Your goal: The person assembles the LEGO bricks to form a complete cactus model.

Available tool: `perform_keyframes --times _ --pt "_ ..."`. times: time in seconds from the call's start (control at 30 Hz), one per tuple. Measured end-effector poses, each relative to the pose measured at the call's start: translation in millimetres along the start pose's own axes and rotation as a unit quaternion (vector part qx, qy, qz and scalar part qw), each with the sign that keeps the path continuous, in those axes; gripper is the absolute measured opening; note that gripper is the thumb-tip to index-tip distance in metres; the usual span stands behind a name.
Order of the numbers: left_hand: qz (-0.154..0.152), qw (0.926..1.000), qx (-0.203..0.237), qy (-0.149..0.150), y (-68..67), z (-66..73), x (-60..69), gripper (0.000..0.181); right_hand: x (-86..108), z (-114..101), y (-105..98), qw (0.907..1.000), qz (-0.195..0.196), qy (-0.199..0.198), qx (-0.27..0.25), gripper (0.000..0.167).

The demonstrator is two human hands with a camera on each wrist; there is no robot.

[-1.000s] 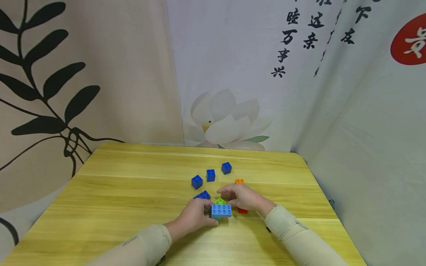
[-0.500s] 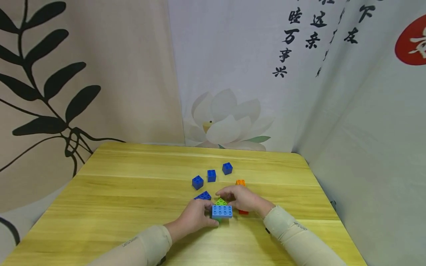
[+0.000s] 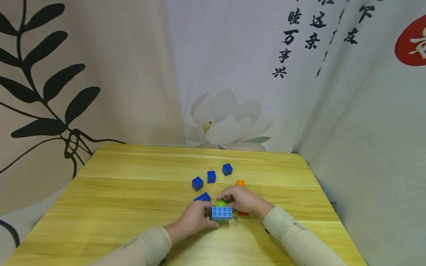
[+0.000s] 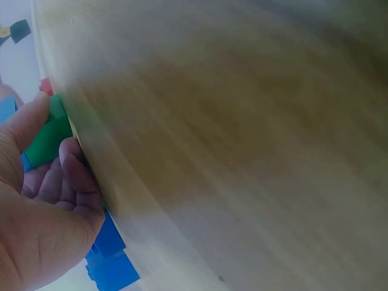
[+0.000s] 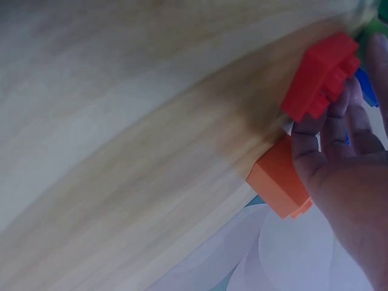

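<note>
My left hand [image 3: 194, 217] grips a small stack of toy building bricks at the table's near middle. A light blue brick [image 3: 222, 212] tops it, and a green brick [image 4: 51, 136] shows below between thumb and curled fingers in the left wrist view. A lime green brick [image 3: 220, 203] sits just behind the light blue one. My right hand [image 3: 244, 198] bends its thumb and fingers around the lime brick; its fingertips are partly hidden. Beside that hand are a red brick [image 5: 321, 76] and an orange brick [image 5: 280, 177], both partly covered in the head view.
Beyond the hands lie several loose blue bricks, among them a near one [image 3: 197, 183], a middle one [image 3: 211, 176] and a far one [image 3: 227, 169]. Another blue brick [image 3: 203, 197] lies by the left fingers. The wooden table [image 3: 116, 192] ends at a printed curtain [image 3: 229, 74].
Both hands and the bricks stay nearly where they were. Only a slight shift of the head view shows.
</note>
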State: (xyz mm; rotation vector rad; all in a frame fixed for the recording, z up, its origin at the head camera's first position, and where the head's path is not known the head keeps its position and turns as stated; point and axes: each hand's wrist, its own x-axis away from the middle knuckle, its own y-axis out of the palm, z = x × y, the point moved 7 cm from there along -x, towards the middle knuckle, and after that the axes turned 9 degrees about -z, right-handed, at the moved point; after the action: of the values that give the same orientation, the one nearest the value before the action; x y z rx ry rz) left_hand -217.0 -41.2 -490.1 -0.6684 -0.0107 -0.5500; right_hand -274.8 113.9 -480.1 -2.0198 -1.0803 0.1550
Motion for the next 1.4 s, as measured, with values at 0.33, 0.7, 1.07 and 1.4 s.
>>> perform_keyframes --times 0.33,0.7,1.07,1.4 --pt "-0.002 1.0 -0.001 -0.004 -0.4 0.2 0.4 0.034 0.1 5.2 -1.8 0.9992 0.011 0.039 -0.002 0.031" --pt "-0.004 0.9998 -0.016 -0.01 -0.9 2.4 0.2 0.032 4.8 11.4 -9.4 0.9973 0.045 0.056 0.009 0.032" --pt "0.006 0.9997 -0.023 -0.001 -1.2 0.1 2.0 0.031 18.4 7.8 -30.2 0.9914 0.111 0.065 -0.023 0.036" --pt "0.002 0.9998 -0.022 -0.001 -0.8 0.8 0.3 0.03 25.5 3.6 -32.2 0.989 0.122 0.035 -0.076 0.035"
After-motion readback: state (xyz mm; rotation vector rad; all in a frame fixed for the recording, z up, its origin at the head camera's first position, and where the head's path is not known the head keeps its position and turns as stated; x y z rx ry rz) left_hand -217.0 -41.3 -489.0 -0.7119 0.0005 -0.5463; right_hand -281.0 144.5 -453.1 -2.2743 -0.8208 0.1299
